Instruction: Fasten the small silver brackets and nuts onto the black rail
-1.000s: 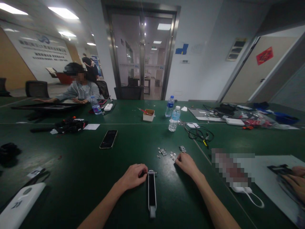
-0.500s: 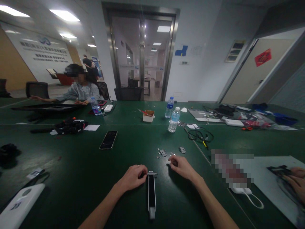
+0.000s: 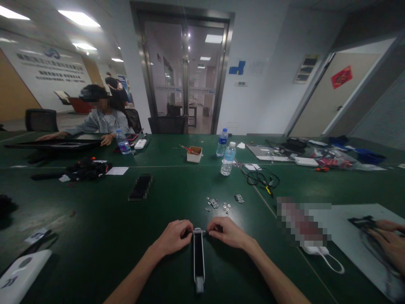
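Observation:
A long, narrow white-edged metal frame (image 3: 199, 283) with a dark middle lies lengthwise in front of me. Across its far end runs a thin bolt (image 3: 199, 232). My left hand (image 3: 176, 235) is closed, thumb and fingertips pinching the bolt's left end. From the other side my right hand (image 3: 227, 231) meets the bolt's right end with a closed pinch; any small part inside its fingertips is hidden. Just beyond the hands lie several small nuts (image 3: 225, 207), a grey metal bracket (image 3: 214, 203) and another bracket (image 3: 239, 198).
Two water bottles (image 3: 228, 159) and a small open box (image 3: 194, 154) stand farther back. A phone (image 3: 141, 187) lies left, a black cable (image 3: 261, 177) right. A white power bank-like object (image 3: 23, 274) is near left. Co-workers' hands (image 3: 387, 240) show at right, and a person sits far left.
My right hand has come back from the loose nuts, moving left and nearer to me, to the bolt's right end. The left hand stays at the bolt's left end.

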Available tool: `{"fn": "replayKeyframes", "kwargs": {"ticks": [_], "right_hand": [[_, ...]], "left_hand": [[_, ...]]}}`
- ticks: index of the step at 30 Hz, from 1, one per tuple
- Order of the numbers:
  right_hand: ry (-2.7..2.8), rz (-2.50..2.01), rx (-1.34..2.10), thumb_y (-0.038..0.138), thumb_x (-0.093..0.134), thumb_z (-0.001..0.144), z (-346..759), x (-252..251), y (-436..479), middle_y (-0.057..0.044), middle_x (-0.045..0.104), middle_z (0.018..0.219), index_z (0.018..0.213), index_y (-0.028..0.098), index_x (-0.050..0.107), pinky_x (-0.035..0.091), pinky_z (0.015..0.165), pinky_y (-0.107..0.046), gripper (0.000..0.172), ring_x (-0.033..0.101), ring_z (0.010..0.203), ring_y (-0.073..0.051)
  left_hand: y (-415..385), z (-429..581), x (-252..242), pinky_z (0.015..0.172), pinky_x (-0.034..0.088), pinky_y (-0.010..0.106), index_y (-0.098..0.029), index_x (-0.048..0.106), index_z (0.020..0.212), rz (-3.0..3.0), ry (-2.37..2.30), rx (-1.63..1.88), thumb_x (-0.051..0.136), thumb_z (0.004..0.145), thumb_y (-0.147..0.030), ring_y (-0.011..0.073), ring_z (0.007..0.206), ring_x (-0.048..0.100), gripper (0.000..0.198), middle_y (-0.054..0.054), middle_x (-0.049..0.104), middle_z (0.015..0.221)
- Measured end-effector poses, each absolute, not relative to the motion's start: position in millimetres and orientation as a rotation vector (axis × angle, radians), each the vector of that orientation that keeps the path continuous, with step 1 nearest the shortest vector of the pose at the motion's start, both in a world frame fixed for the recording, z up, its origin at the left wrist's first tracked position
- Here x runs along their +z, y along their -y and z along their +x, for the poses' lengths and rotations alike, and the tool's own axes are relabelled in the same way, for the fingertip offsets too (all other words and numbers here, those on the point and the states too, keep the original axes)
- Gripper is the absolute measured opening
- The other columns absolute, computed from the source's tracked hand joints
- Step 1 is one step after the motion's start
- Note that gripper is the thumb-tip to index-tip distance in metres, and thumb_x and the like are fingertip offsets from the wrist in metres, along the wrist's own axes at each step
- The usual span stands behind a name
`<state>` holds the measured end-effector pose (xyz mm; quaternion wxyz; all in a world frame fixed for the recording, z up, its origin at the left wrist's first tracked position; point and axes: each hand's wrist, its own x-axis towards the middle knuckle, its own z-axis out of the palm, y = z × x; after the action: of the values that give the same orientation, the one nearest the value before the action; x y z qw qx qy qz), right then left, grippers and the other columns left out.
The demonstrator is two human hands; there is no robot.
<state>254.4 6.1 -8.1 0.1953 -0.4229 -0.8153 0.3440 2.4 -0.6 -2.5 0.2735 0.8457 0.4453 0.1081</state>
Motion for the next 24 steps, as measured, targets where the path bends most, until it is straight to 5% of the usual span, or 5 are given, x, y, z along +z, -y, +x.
{"fn": "replayKeyframes", "kwargs": {"ticks": [24], "right_hand": [[2.233, -1.200, 0.890, 0.020, 0.070, 0.080, 240.8, -18.0, -4.6, 0.002, 0.062, 0.081, 0.086, 0.020, 0.066, 0.042, 0.065, -0.021, 0.007, 0.055, 0.074, -0.012]], "left_hand": [[-0.9, 1.4, -7.8, 0.065, 0.040, 0.024, -0.020, 0.060, 0.097, 2.275, -1.204, 0.317, 0.054, 0.089, -0.023, 0.0152, 0.074, 0.052, 0.011, -0.001, 0.057, 0.085]]}}
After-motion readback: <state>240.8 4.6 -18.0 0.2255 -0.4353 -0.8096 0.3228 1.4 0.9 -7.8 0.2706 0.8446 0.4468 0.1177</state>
